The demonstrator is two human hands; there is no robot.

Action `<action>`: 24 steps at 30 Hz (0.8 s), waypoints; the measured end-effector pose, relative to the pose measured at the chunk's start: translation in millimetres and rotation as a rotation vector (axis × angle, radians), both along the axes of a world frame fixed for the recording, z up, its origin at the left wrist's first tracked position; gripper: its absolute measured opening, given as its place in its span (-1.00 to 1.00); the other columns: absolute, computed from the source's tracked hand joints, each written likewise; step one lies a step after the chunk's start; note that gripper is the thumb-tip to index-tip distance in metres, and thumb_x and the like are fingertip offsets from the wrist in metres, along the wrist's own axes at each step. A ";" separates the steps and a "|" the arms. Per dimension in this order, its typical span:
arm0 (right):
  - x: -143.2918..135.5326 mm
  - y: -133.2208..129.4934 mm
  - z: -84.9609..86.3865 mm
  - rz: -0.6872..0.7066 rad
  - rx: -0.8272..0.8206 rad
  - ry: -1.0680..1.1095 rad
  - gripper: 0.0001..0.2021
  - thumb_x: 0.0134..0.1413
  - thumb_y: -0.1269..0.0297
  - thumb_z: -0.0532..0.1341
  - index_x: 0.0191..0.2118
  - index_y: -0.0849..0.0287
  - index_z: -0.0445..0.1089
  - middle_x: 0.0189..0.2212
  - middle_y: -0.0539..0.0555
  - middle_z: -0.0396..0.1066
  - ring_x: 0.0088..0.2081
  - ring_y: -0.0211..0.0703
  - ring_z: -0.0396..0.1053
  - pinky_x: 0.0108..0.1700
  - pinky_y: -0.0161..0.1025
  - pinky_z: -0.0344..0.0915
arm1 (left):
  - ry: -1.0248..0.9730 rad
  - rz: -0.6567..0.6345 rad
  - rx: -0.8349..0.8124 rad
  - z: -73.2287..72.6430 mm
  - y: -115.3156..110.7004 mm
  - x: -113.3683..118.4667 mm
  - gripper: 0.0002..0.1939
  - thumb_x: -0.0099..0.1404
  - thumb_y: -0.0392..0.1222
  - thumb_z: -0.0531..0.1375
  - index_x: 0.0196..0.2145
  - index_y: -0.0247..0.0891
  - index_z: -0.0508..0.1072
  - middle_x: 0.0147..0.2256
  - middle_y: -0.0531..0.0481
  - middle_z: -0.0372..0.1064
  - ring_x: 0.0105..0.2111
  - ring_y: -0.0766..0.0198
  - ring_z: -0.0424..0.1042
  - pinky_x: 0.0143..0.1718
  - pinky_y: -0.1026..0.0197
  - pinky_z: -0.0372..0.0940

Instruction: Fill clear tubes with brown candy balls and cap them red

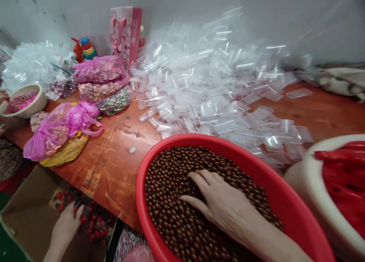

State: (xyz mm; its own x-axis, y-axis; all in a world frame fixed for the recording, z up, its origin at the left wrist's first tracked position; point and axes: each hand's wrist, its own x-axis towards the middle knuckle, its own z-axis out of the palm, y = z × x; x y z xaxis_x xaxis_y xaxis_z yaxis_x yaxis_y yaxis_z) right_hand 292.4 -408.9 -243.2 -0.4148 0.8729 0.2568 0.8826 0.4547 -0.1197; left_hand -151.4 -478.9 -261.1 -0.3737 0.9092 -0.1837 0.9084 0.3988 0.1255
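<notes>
A red basin (288,193) holds many round brown balls (173,186). My right hand (216,199) lies on the balls, palm down, its thumb apart from the fingers, with nothing visibly gripped. At the lower left, my left hand (67,220) reaches over a cardboard box (25,205), fingers spread, above small red and dark packed items (94,224). Nothing shows between the left fingers.
Clear plastic sleeves (205,87) are heaped behind the basin. A cream tub (310,178) with red pieces (346,178) stands at right. Pink bags (99,70) sit on the wooden table (122,167). Another person's hand (3,96) is beside a white bowl (41,102).
</notes>
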 end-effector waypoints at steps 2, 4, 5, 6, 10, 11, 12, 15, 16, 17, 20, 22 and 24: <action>-6.2 -4.3 -2.9 -0.005 -0.073 0.011 -0.68 0.24 0.03 0.15 -0.17 0.22 0.39 -0.30 0.14 0.38 -0.27 0.03 0.40 -0.31 -0.09 0.40 | -0.088 0.007 0.035 26.6 24.9 16.5 -0.47 0.30 0.14 -0.06 -0.12 -0.27 0.51 -0.17 -0.25 0.56 -0.13 -0.12 0.53 -0.11 -0.05 0.41; -9.4 -7.0 -4.5 -0.013 -0.177 0.059 -0.82 0.25 0.15 0.16 -0.25 0.16 0.37 -0.34 0.08 0.37 -0.33 -0.03 0.40 -0.35 -0.15 0.36 | -0.323 -0.112 0.143 50.5 63.8 50.9 -0.50 0.34 0.16 -0.02 -0.07 -0.23 0.49 -0.10 -0.14 0.54 -0.09 0.04 0.52 -0.03 0.10 0.37; -9.8 -7.1 -4.1 -0.013 -0.247 0.108 -0.85 0.27 0.21 0.14 -0.28 0.15 0.36 -0.35 0.06 0.36 -0.35 -0.06 0.40 -0.36 -0.18 0.34 | -0.397 -0.217 0.183 58.1 88.1 73.4 -0.55 0.36 0.12 -0.01 -0.08 -0.22 0.49 -0.12 -0.10 0.55 -0.13 0.10 0.52 -0.04 0.15 0.37; -9.6 -6.5 -2.7 -0.008 -0.327 0.176 -0.85 0.28 0.26 0.11 -0.31 0.14 0.34 -0.36 0.05 0.36 -0.37 -0.10 0.39 -0.36 -0.19 0.32 | -0.422 -0.360 0.228 61.8 115.1 98.0 -0.61 0.37 0.06 0.02 -0.10 -0.22 0.49 -0.13 -0.09 0.54 -0.15 0.15 0.51 -0.04 0.19 0.35; -6.2 1.9 9.5 -0.009 -0.727 0.616 -0.71 0.32 0.16 0.05 -0.40 0.16 0.29 -0.42 0.02 0.35 -0.35 -0.18 0.35 -0.29 -0.24 0.28 | -0.286 -0.644 0.283 40.2 230.7 189.9 -0.73 0.36 -0.23 0.03 -0.07 -0.32 0.43 -0.06 -0.20 0.44 -0.07 0.13 0.41 0.02 0.15 0.28; -5.1 4.1 12.3 -0.037 -0.864 0.754 -0.68 0.31 0.08 0.06 -0.41 0.17 0.28 -0.45 0.00 0.32 -0.39 -0.23 0.32 -0.35 -0.29 0.25 | -0.267 -0.635 0.299 30.1 256.1 206.7 -0.73 0.34 -0.27 0.06 -0.05 -0.36 0.41 0.01 -0.27 0.38 0.01 0.07 0.36 0.08 0.09 0.24; -4.1 5.8 14.4 -0.082 -1.015 0.895 -0.64 0.28 0.00 0.08 -0.41 0.17 0.26 -0.49 -0.03 0.28 -0.46 -0.28 0.26 -0.45 -0.36 0.19 | -0.256 -0.629 0.310 20.2 278.2 220.2 -0.72 0.32 -0.28 0.08 -0.04 -0.40 0.39 0.04 -0.33 0.34 0.06 0.00 0.31 0.11 0.02 0.19; -1.7 7.7 16.0 -0.243 -1.354 1.308 -0.53 0.06 -0.19 0.23 -0.38 0.18 0.21 -0.58 -0.11 0.14 -0.65 -0.43 0.01 -0.68 -0.48 -0.18 | -0.270 -0.599 0.320 -4.2 322.0 242.0 -0.72 0.30 -0.30 0.09 -0.05 -0.46 0.37 0.04 -0.41 0.32 0.09 -0.11 0.25 0.14 -0.12 0.13; -1.4 7.6 16.0 -0.282 -1.381 1.435 -0.50 0.00 -0.22 0.26 -0.37 0.18 0.21 -0.58 -0.11 0.15 -0.67 -0.46 -0.01 -0.71 -0.50 -0.25 | -0.288 -0.590 0.319 -10.1 329.5 243.8 -0.74 0.31 -0.32 0.07 -0.07 -0.45 0.38 0.02 -0.41 0.33 0.08 -0.10 0.25 0.14 -0.13 0.12; -1.4 7.5 16.3 -0.303 -1.368 1.551 -0.48 -0.03 -0.23 0.28 -0.36 0.19 0.22 -0.56 -0.09 0.19 -0.67 -0.46 0.01 -0.72 -0.51 -0.26 | -0.310 -0.582 0.318 -14.9 334.0 243.3 -0.77 0.31 -0.33 0.06 -0.10 -0.44 0.39 0.00 -0.39 0.35 0.08 -0.08 0.25 0.15 -0.12 0.11; -3.4 8.6 21.7 -0.342 -1.262 1.807 -0.50 -0.01 -0.21 0.25 -0.39 0.19 0.23 -0.51 -0.03 0.25 -0.67 -0.44 0.08 -0.75 -0.53 -0.21 | -0.396 -0.542 0.336 -23.5 332.4 232.3 -0.76 0.30 -0.35 0.06 -0.09 -0.41 0.40 -0.01 -0.35 0.37 0.09 -0.01 0.26 0.18 -0.07 0.09; -6.1 10.7 27.9 -0.350 -1.193 1.904 -0.51 -0.02 -0.18 0.26 -0.45 0.18 0.18 -0.54 -0.04 0.21 -0.69 -0.43 0.04 -0.77 -0.53 -0.20 | -0.474 -0.504 0.367 -22.3 320.2 221.0 -0.66 0.30 -0.34 0.06 0.03 -0.42 0.34 0.04 -0.35 0.34 0.10 0.03 0.26 0.17 -0.03 0.14; -8.9 12.8 33.6 -0.350 -1.107 1.962 -0.53 -0.04 -0.14 0.28 -0.48 0.16 0.12 -0.54 -0.05 0.17 -0.68 -0.43 -0.01 -0.79 -0.53 -0.20 | -0.578 -0.476 0.398 -13.5 298.8 210.4 -0.56 0.34 -0.28 0.04 0.15 -0.42 0.25 0.08 -0.34 0.32 0.08 0.08 0.31 0.11 0.03 0.23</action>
State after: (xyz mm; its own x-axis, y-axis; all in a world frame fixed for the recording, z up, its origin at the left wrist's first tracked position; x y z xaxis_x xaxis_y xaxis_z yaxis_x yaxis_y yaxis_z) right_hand 283.5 -396.2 -209.6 -0.1929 0.8724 -0.4491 -0.5847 -0.4698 -0.6614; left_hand 59.0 -180.1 -274.6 0.1191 0.9831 0.1391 0.7178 -0.1820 0.6721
